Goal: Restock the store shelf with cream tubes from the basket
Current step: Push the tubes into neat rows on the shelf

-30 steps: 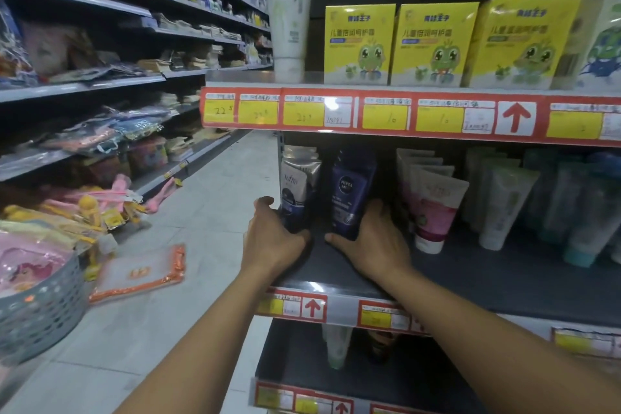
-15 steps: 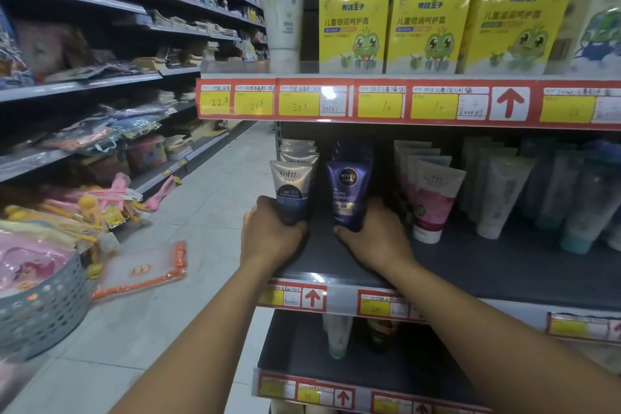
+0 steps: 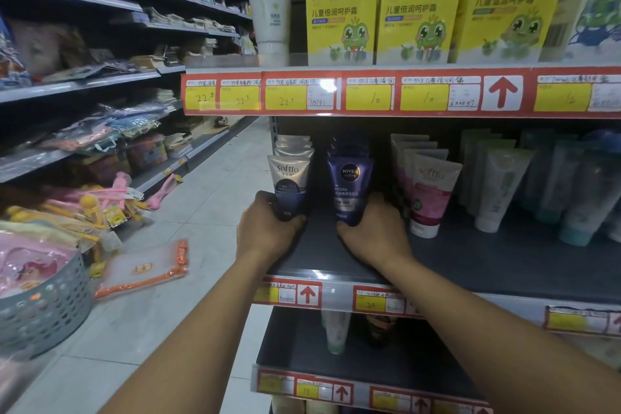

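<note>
On the dark middle shelf (image 3: 470,265), my left hand (image 3: 267,232) grips the base of a grey-and-navy Softto tube (image 3: 289,183), the front one of a row. My right hand (image 3: 373,233) grips the base of a dark blue Nivea Men tube (image 3: 349,185), also the front of its row. Both tubes stand upright, cap down, near the shelf's left end. The grey perforated basket (image 3: 43,312) sits at the lower left, holding pink packets.
A pink Softto tube row (image 3: 430,191) stands just right of my right hand, then white and teal tubes (image 3: 504,185). Yellow frog boxes (image 3: 420,20) fill the shelf above. An orange pouch (image 3: 144,269) lies on the aisle floor, with stocked shelves along the left.
Both hands have drawn the two front tubes forward toward the shelf's edge and stood them upright. The camera has tilted slightly, and the rows behind them now show.
</note>
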`<action>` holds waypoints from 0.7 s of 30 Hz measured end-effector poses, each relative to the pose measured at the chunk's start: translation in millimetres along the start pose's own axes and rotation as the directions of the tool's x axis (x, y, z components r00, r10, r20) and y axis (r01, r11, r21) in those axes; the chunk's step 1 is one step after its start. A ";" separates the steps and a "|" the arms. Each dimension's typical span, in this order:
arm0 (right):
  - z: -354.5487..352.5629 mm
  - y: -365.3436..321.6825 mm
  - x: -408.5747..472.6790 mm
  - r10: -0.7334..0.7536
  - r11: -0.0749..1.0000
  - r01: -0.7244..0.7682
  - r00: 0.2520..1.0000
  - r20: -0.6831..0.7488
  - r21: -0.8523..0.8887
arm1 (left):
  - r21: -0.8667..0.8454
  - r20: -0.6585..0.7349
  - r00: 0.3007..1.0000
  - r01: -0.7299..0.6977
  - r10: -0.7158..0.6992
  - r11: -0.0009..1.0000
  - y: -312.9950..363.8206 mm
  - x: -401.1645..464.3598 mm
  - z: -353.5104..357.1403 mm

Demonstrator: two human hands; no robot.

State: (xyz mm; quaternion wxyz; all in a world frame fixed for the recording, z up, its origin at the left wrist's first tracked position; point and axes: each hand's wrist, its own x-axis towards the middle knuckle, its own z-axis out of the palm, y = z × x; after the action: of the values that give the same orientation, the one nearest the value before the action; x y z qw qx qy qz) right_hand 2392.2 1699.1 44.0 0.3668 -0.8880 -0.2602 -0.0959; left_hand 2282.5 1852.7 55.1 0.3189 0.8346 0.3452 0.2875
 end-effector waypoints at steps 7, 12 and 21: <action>-0.5 -0.2 0.6 0.010 1.000 -0.010 1.000 0.019 0.006 | 0.025 0.006 1.000 0.003 -0.003 1.000 -1.0 1.4 0.5; -1.3 -1.0 -0.6 0.019 1.000 -0.019 1.000 0.021 0.024 | 0.022 0.017 1.000 0.008 -0.008 1.000 0.7 -0.4 -0.2; -7.9 -5.6 -4.1 0.071 0.995 -0.070 0.997 -0.008 0.067 | 0.012 -0.069 0.998 -0.013 0.014 1.000 2.3 -8.7 -1.6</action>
State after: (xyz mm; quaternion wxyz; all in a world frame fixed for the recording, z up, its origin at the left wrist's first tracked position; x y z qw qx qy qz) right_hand 2385.9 1695.2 51.5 0.4008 -0.8833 -0.2300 -0.0786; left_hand 2277.1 1845.4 55.5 0.2999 0.8283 0.3519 0.3163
